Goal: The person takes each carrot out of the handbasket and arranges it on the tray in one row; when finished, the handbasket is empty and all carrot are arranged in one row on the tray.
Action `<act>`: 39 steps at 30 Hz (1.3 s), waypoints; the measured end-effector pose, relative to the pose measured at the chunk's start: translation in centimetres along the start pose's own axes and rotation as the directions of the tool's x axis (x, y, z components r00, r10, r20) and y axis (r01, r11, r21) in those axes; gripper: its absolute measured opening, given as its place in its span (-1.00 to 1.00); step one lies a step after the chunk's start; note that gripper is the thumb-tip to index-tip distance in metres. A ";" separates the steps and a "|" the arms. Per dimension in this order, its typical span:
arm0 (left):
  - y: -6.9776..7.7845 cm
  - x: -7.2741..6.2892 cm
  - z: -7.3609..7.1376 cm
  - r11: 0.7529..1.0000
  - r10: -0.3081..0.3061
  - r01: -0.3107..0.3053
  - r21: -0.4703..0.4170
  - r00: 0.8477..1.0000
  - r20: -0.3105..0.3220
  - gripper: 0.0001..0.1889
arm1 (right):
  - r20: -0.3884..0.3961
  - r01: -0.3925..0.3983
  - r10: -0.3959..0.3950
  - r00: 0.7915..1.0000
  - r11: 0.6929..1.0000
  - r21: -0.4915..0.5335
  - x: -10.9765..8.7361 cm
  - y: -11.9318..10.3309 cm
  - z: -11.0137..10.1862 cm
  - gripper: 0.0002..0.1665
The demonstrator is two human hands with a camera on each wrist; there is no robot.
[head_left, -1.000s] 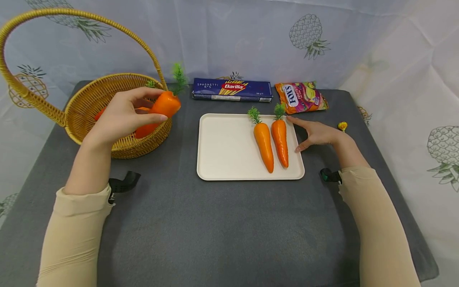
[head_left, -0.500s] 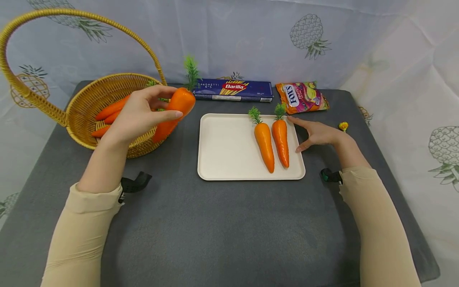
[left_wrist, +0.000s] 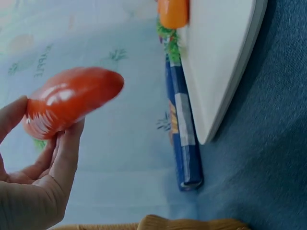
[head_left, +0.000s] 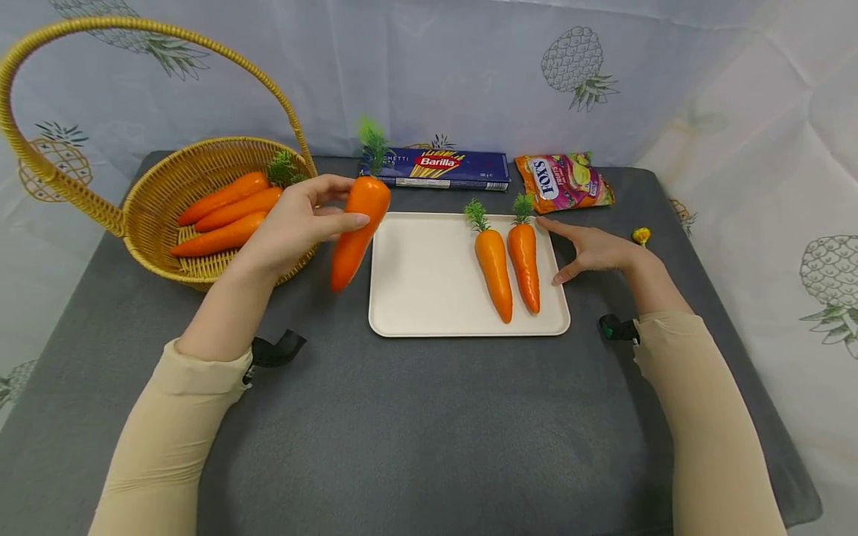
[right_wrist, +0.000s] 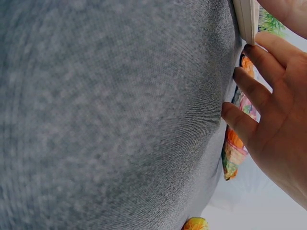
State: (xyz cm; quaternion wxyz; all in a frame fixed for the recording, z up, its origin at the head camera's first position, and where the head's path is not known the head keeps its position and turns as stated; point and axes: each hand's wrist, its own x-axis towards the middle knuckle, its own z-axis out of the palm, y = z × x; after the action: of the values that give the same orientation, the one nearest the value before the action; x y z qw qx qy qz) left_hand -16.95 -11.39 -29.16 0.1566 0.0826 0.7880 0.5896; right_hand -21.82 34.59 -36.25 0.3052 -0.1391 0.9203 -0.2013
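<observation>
My left hand [head_left: 302, 223] pinches a carrot [head_left: 360, 231] near its leafy top, between thumb and fingers. The carrot hangs tilted in the gap between the wicker basket [head_left: 157, 197] and the white tray [head_left: 422, 275], its tip pointing down. In the left wrist view the same carrot [left_wrist: 72, 98] is held up off the table. Two more carrots, one [head_left: 494, 272] left of the other [head_left: 524, 264], lie side by side on the tray's right half. My right hand [head_left: 596, 249] rests at the tray's right edge with fingers spread, fingertips at the rim. Three carrots [head_left: 231, 197] lie in the basket.
Behind the tray lies a blue spaghetti box [head_left: 436, 170], with a bright candy bag [head_left: 563, 181] to its right. A small yellow object [head_left: 640, 236] sits beyond the right wrist. The basket's tall handle [head_left: 201, 48] arches up at the back left.
My left hand has lifted the carrot out of the basket and carried it right, to the tray's left edge. Carrots in the basket have come into fuller view. My right hand has stayed put.
</observation>
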 end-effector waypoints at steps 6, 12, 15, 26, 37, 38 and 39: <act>-0.4 0.6 0.7 0.992 -0.068 0.071 -0.107 0.997 0.029 -0.44 | 0.004 0.002 -0.002 1.000 1.000 0.005 0.0 0.0 0.0 0.38; -0.9 1.4 1.5 0.980 -0.102 0.110 -0.167 0.993 0.052 -0.48 | 0.003 0.002 -0.002 1.000 1.000 0.003 0.0 0.0 0.0 0.38; -1.3 1.8 1.9 0.971 -0.116 0.129 -0.199 0.991 0.074 -0.50 | 0.002 0.002 -0.002 1.000 1.000 0.001 0.0 0.0 0.0 0.39; -2.4 2.6 3.0 0.917 -0.156 0.187 -0.351 0.981 0.114 -0.47 | 0.004 0.001 -0.001 1.000 1.000 0.003 0.0 -0.1 0.0 0.39; -3.5 3.3 4.5 0.864 -0.225 0.285 -0.416 0.956 0.187 -0.43 | 0.009 -0.008 0.008 1.000 1.000 -0.002 0.0 -0.1 -0.1 0.39; -3.6 3.4 4.7 0.860 -0.230 0.292 -0.418 0.954 0.192 -0.42 | 0.009 -0.007 0.007 1.000 1.000 -0.003 0.0 -0.1 -0.1 0.39; -3.6 3.4 5.0 0.858 -0.237 0.298 -0.419 0.952 0.193 -0.42 | 0.009 -0.005 0.005 1.000 1.000 -0.003 0.0 -0.1 -0.1 0.39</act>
State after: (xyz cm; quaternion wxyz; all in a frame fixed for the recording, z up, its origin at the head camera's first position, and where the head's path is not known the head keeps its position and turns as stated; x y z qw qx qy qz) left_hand -18.27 -6.88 -34.41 0.3046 -0.0259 0.6244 0.7188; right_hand -21.83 34.56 -36.15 0.3095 -0.1381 0.9197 -0.1983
